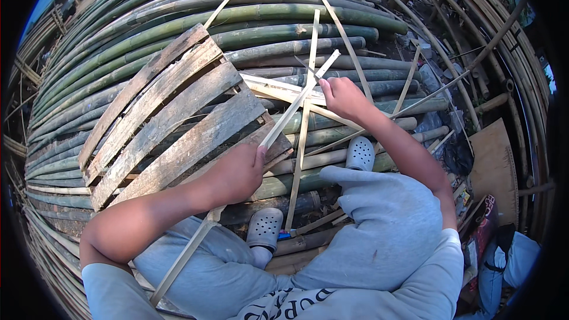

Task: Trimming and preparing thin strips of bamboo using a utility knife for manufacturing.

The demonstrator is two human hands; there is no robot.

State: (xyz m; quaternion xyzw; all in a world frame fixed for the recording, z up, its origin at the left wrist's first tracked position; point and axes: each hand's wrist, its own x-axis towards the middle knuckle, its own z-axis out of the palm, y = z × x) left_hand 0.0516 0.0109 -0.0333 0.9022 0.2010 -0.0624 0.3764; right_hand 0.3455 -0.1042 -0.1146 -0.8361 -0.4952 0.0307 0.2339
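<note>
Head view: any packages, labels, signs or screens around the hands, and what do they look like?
Flat cardboard sheet: plain brown, lying at the right edge.
Dark printed bag or package: below the cardboard, black and red with pale lettering, crumpled.
No screens or signs visible.
Both hands, left hand and right hand, grip a bamboo strip, away from these.

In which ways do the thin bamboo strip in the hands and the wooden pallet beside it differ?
The bamboo strip is one narrow, pale slat; the wooden pallet is several broad, grey, weathered boards joined together. The strip is held in the air by the left hand and the right hand; the pallet rests untouched on the green bamboo poles. The strip runs from the lap up to the right; the pallet lies to its left. Both slant diagonally.
</note>
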